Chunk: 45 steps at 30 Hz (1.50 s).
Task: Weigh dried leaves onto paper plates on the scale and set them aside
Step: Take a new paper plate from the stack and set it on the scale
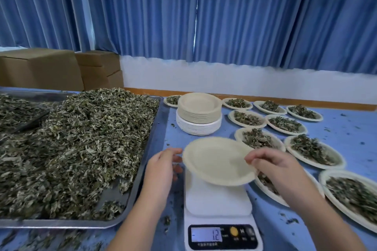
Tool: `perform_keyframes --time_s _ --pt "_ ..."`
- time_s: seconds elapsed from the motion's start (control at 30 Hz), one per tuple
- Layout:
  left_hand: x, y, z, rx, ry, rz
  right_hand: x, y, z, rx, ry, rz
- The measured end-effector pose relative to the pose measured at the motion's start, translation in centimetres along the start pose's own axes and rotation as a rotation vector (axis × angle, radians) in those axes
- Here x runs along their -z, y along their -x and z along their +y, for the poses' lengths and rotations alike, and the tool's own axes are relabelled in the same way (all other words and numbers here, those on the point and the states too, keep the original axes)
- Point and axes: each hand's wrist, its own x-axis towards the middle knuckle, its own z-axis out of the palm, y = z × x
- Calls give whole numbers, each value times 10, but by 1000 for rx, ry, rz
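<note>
Nearest, at the bottom centre, one white scale [219, 210] stands on the blue table [346, 128], its display showing 12. Just above its platform a single empty paper plate [216, 161] is held tilted, not yet set down. The right hand [279, 169] has its grip closed on the plate's right rim, pinching it between thumb and fingers. The left hand [163, 165] sits at the left rim with its fingers curled; whether its grip is on the plate I cannot tell.

The plate looks feather-light, thin and only fairly stiff, so the rim is the place to hold it, best on two sides once it is loaded. The dried leaves [81, 138], heaped on one metal tray [142, 189] at left, look crumbly and weightless and are likely to scatter.

To the right I count ten filled plates [314, 151], one of them half hidden under the right hand and one behind the stack. Beyond is one stack of spare plates [199, 116], tan on white. Cardboard boxes [40, 69] sit at the upper left.
</note>
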Motion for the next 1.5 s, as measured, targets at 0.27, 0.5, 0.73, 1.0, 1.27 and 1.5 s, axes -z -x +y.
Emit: perform_keyframes --time_s 0.27,0.5,0.73,1.0,1.27,1.5 --pt "7 19 4 124 -73 -148 3 16 25 26 -56 -97" --pt "14 11 -2 151 -162 -148 3 21 28 61 149 -210" --pt "15 11 -5 105 -363 -139 8 22 29 64 201 -248" --pt "24 15 16 -373 -457 158 13 16 36 85 68 -55" --pt "76 -43 51 -450 -1705 84 16 8 44 94 60 8" --pt "96 -65 48 -169 -1868 -174 17 8 46 100 115 21"
